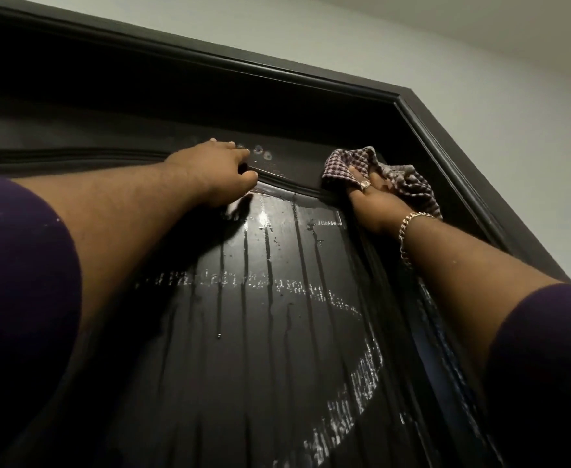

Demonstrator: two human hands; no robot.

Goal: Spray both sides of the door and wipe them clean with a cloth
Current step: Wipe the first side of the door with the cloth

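Dark wet door (277, 332) streaked with spray runs, my right hand (375, 197) pinching the checked cloth (388, 170) against its top right corner, left hand (216, 170) braced flat beside it; wiping barely begun, far side unseen.

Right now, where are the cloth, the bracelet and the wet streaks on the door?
checkered cloth (402, 179): head view, on its bunched fabric above the fingers.
bracelet (409, 224): head view, chain links at the wrist.
wet streaks (270, 271): head view, drips running down the door panel.
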